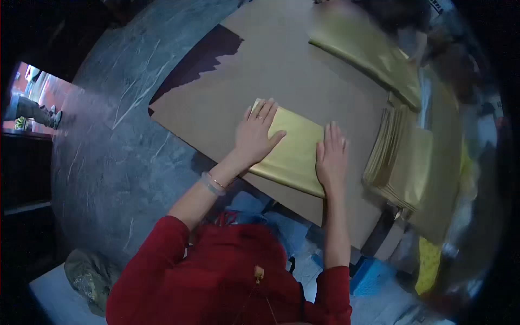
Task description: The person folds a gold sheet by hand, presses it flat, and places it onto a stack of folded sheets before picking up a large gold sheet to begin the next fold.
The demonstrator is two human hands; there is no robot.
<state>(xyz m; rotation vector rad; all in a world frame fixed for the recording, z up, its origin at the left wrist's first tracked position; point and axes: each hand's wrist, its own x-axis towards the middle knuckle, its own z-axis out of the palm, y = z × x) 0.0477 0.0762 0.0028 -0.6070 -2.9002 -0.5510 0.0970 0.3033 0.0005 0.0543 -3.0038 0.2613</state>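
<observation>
A folded gold sheet (295,146) lies flat on the brown cardboard surface (281,70) in front of me. My left hand (257,132) rests on its left edge, fingers stretched out and pointing away from me, a ring on one finger. Along the right edge of the sheet lies my right hand (332,160), its fingers extended. Neither hand grips anything. The palms hide parts of both side edges.
A stack of folded brown-gold pieces (392,157) stands to the right. Behind it lies a larger gold sheet (368,54), partly blurred. Yellow material (428,265) hangs at the lower right. A person's leg (35,112) shows at the far left.
</observation>
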